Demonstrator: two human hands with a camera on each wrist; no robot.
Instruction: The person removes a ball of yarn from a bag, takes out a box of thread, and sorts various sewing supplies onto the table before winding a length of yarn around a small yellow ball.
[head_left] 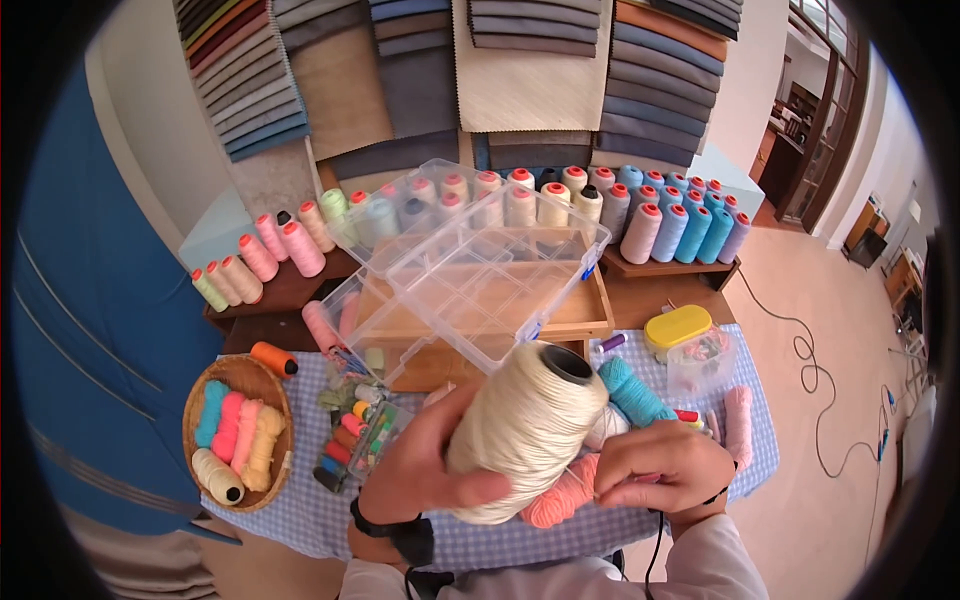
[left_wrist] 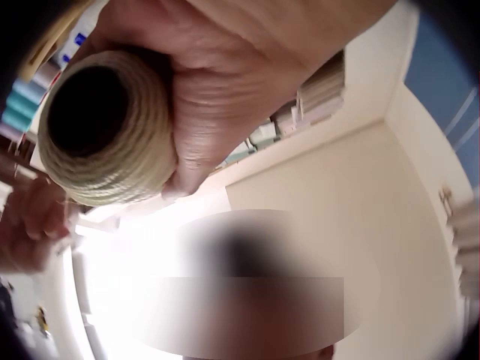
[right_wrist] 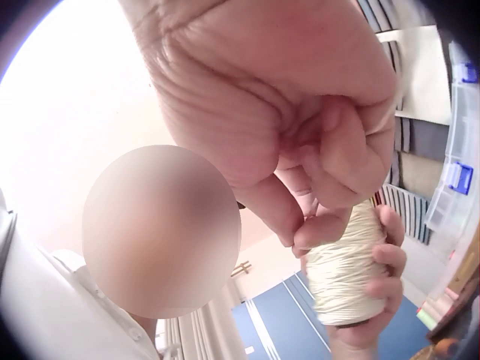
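Above the gingham-covered table (head_left: 310,525), in the head view, a cream cone of yarn (head_left: 525,435), glossy and closely wound around a dark core (head_left: 567,363), was held tilted by the left grip (head_left: 430,465), with fingers curled round it. A thin strand (head_left: 581,479) appeared to be pinched by the right grip (head_left: 670,465), near a coral skein (head_left: 560,497). From the left wrist, the core's dark, round opening was shown, ringed by ropy windings. From the right wrist, thumb and fingertip were seen pressed together, and criss-crossed windings were revealed along the cone's side.
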